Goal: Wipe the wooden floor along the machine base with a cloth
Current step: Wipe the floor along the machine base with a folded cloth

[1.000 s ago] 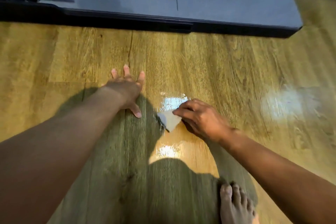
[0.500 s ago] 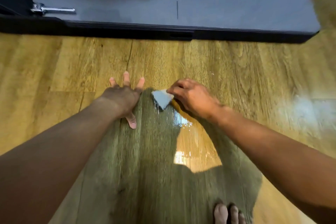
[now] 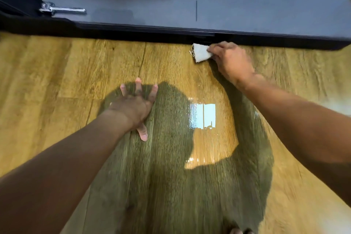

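Cloth under right hand fingertips, seemingly touching base

Bright overhead light — glare patch on floor, broad dark shadow, motion blur toward lower edges.

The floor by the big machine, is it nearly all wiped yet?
Partly, it seems. A shiny wet patch on the brown wooden floor suggests the middle is wiped. The right hand presses a small folded white cloth against the black machine base edge; the left hand rests flat. The boards along the base to the left look dry.
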{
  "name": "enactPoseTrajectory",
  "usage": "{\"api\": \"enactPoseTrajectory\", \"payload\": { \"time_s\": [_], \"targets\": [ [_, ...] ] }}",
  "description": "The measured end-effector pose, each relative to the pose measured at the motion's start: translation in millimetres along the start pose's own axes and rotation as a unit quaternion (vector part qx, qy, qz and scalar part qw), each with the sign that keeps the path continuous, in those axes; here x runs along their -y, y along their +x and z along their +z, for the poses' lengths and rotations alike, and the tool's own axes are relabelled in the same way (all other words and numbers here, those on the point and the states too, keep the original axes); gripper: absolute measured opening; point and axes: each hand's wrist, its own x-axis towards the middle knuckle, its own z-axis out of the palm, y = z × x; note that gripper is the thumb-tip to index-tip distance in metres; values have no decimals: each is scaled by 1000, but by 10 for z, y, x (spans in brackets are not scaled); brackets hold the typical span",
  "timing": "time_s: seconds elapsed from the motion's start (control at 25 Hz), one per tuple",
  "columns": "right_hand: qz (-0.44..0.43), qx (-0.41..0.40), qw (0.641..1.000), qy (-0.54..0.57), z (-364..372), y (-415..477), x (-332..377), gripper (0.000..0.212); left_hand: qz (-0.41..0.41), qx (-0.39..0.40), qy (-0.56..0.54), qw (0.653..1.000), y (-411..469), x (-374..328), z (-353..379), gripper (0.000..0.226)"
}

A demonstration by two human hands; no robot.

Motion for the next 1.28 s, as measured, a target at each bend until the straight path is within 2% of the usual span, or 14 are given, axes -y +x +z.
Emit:
{"api": "enactPoseTrajectory", "payload": {
  "time_s": [0.16, 0.24, 0.36, 0.44, 0.48, 0.6, 0.68, 0.8, 0.88, 0.96, 1.04, 1.12, 1.2, 1.28],
  "targets": [
    [-91, 46, 994, 32, 15, -523, 271, 34, 0, -1, -4, 1000, 13, -17, 16, 146],
    [-120, 68, 990, 43, -53, -446, 215, 36, -1, -7, 4, 1000, 28, -7, 34, 145],
    [-22, 34, 998, 53, -76, -120, 151, 31, 6, -15, 7, 1000, 33, 38, 57, 147],
    [28, 21, 998, 44, -11, -258, 271, 29, 13, -20, 4, 1000, 32, 52, 69, 147],
    [16, 19, 999, 47, 19, -455, 371, 28, 14, -24, 6, 1000, 30, 54, 77, 145],
    [-92, 27, 992, 86, -25, -1124, 571, 27, 10, -30, 18, 999, 33, 39, 88, 140],
    [-125, 51, 988, 77, -84, -1097, 505, 28, 10, -22, 18, 1000, 22, 19, 69, 141],
    [-50, 42, 996, 58, -100, -664, 448, 30, 11, -18, 10, 1000, -23, 20, 37, 141],
    [8, 23, 998, 52, -81, -716, 520, 27, 12, -20, 9, 1000, -59, 11, 26, 139],
    [-8, 16, 998, 66, -52, -1198, 675, 26, 10, -19, 13, 1000, -82, -7, 4, 140],
    [-77, 22, 992, 95, -85, -1818, 850, 26, 5, -11, 15, 1000, -99, -31, -27, 142],
    [-130, 33, 986, 103, -82, -2023, 846, 27, 2, -4, 9, 1000, -124, -54, -45, 143],
    [-108, 33, 989, 92, -98, -1759, 790, 27, 0, -6, 8, 1000, -154, -70, -65, 143],
    [-26, 32, 996, 78, -79, -1448, 795, 26, 3, -14, 20, 1000, -191, -95, -75, 142]
  ]
}}
